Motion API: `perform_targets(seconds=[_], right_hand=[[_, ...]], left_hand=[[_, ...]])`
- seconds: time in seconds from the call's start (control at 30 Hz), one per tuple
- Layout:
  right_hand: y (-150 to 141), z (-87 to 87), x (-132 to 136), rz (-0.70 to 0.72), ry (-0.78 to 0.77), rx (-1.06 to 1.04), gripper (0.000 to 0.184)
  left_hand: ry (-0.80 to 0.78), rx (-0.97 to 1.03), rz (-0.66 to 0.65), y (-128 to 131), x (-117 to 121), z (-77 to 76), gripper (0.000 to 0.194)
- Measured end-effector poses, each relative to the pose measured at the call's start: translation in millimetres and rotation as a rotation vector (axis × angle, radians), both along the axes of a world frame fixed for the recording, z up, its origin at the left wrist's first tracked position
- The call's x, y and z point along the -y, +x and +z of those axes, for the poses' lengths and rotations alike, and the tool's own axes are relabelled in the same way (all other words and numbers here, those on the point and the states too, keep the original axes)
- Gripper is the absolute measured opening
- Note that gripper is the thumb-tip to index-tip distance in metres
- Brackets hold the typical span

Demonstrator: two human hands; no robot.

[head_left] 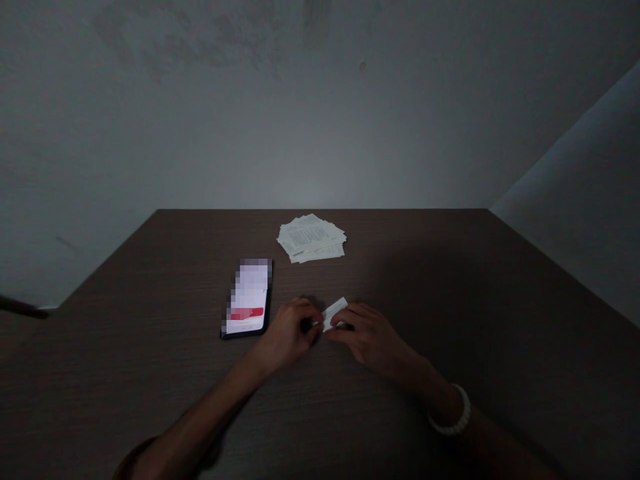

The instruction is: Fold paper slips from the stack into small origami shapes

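Between both hands, small white paper

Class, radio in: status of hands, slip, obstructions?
Left hand and right hand gripping white slip. Phone close beside left hand, not blocking. Paper pile beyond.

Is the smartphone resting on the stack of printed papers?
No, the smartphone lies directly on the table, apart from the stack of printed papers and beside the left hand.
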State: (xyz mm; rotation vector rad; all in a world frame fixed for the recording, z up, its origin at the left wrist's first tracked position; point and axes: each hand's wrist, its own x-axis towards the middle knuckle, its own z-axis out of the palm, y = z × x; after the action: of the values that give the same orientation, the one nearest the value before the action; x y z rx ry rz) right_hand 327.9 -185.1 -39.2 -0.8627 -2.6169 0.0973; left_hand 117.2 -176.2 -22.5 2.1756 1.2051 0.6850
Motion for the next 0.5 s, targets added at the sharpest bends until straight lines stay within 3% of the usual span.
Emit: perform_targets(seconds=[0.37, 0.5], right_hand=[[-1.6, 5.4, 0.3, -0.008, -0.023, 0.027, 0.033], [-1.9, 6.7, 1.0, -0.014, -0.043, 0.036, 0.035]], left_hand=[[0.029, 0.008, -0.015, -1.3, -3.1, -0.1, 0.022], [0.018, 0.072, -0.075, -9.9, -4.6, 0.5, 0.024]])
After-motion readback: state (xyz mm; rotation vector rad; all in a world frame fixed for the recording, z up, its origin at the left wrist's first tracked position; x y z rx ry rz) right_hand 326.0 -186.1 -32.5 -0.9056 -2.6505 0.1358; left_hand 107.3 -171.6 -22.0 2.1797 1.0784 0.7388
